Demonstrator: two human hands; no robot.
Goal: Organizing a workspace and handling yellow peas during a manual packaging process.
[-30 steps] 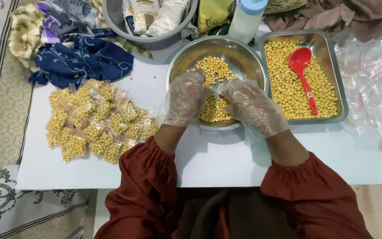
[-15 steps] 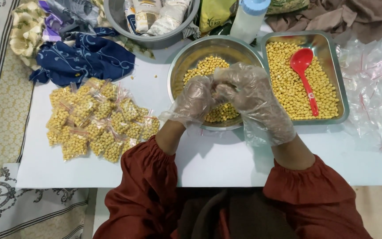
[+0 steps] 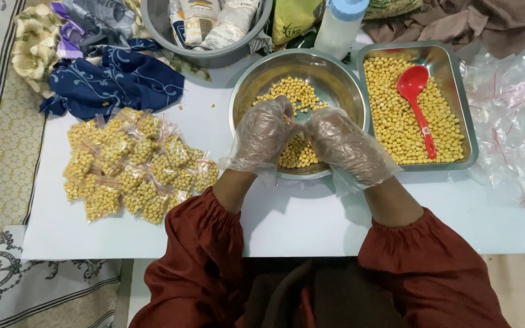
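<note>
Both hands in clear plastic gloves, left hand (image 3: 264, 135) and right hand (image 3: 343, 146), meet over the round steel bowl (image 3: 335, 79), fingertips pinched together on a small bag of yellow chickpeas (image 3: 297, 152), so spills drop back inside.

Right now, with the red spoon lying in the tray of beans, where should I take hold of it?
Grip the red spoon by its handle end, the part nearest you, coming from above. The handle lies flat on the beans, pointing toward the tray front edge, while the bowl end sits farther back. The right hand is closest.
</note>
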